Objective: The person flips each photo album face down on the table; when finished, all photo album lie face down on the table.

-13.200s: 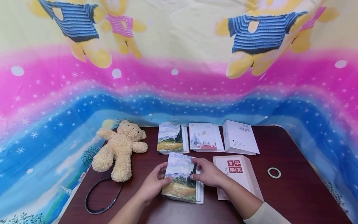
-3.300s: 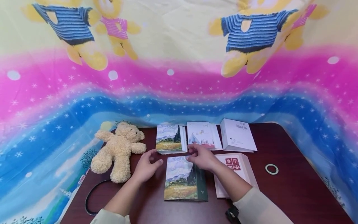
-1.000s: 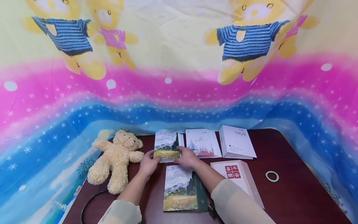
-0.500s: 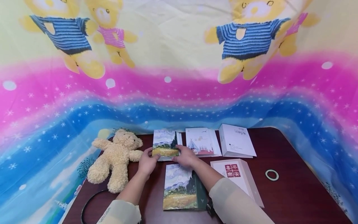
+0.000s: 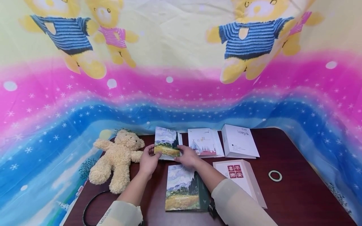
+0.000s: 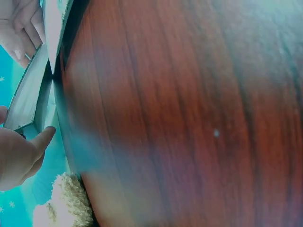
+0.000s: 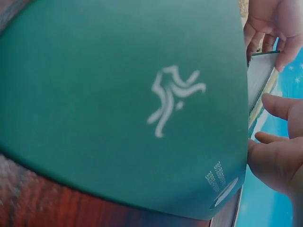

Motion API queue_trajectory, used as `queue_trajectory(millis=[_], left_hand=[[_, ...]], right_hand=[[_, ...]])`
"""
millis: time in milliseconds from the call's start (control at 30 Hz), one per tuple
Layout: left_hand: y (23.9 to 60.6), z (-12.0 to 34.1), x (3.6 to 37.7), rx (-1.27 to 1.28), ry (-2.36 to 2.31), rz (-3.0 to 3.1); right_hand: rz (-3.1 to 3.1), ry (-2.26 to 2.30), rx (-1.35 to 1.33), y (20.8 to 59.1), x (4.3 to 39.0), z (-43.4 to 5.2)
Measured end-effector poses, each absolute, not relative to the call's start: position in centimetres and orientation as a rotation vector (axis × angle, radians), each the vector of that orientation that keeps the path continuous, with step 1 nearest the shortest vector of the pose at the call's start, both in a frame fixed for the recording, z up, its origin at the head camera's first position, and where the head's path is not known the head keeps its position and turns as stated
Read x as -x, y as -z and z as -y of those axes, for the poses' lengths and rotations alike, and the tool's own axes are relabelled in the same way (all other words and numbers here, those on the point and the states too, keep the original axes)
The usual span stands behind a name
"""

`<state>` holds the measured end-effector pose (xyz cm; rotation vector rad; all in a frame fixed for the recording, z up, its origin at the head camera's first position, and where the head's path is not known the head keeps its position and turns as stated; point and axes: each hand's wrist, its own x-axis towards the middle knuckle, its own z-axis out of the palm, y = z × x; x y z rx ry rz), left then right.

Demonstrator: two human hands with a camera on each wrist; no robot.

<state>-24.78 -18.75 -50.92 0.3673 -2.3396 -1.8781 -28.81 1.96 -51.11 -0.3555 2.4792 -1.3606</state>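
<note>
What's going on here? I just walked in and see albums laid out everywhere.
A person grips the far painted-cover album with the left hand and right hand, its front edge tilted up off the dark table. A matching album lies nearer, a teddy bear to the left.

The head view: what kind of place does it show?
Probably a home table set up for recording: a dark wooden table, a bear-print sheet hung behind it, a plush teddy bear and several photo albums.

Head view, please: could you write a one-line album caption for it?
Both hands lift a landscape-painting photo album off the dark wooden table beside a cream plush teddy bear.
</note>
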Motion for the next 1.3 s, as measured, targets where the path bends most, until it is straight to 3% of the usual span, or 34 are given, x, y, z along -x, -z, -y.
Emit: queue_trajectory(millis=[633,1300], left_hand=[[49.4,17.7,24.7,-0.314,1.849,2.279],[48.0,16.9,24.4,-0.133,1.499,2.35]], right_hand=[[-2.185,1.676,0.261,51.6,29.4,-1.7],[-2.015,1.779,0.286,51.7,29.0,-0.5]])
